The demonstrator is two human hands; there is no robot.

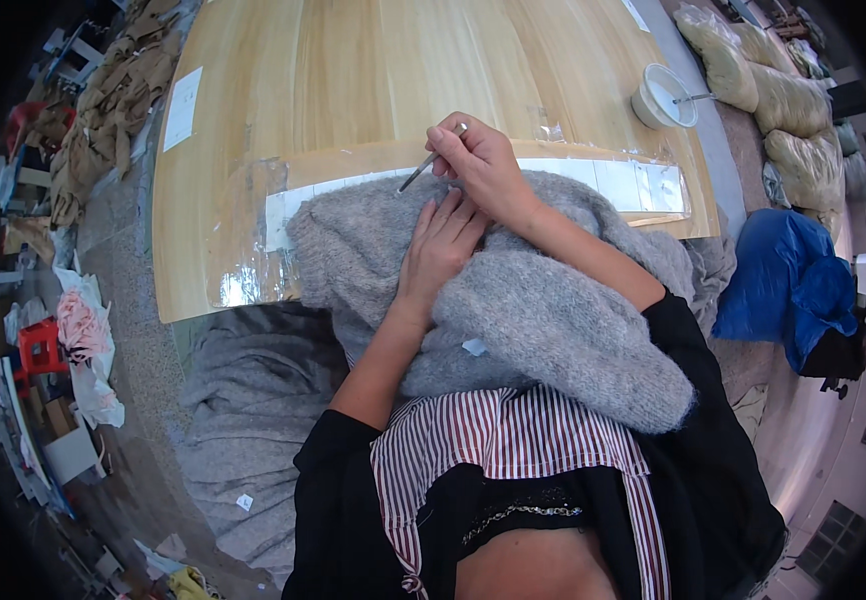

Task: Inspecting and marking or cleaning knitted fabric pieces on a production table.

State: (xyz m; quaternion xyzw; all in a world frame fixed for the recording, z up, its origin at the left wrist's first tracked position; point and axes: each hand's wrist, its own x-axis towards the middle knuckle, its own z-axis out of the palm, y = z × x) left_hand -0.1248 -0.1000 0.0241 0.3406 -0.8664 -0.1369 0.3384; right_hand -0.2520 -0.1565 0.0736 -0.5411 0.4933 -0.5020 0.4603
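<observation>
A fuzzy grey knitted garment (pixel 543 310) lies over the near edge of a wooden table (pixel 353 80) and across my lap. My left hand (pixel 440 245) rests flat on the knit, fingers spread, pressing it down. My right hand (pixel 483 165) sits just beyond it, shut on thin metal tweezers (pixel 425 166) whose tips point down-left at the fabric's upper edge. A small white tag (pixel 474 347) shows on the garment below my left wrist.
A white measuring strip under clear tape (pixel 643 185) runs along the table edge. A white bowl with a tool in it (pixel 664 97) stands far right. More grey knitwear (pixel 243 420) is heaped at lower left, stuffed sacks (pixel 783 100) and a blue bag (pixel 793 280) lie right.
</observation>
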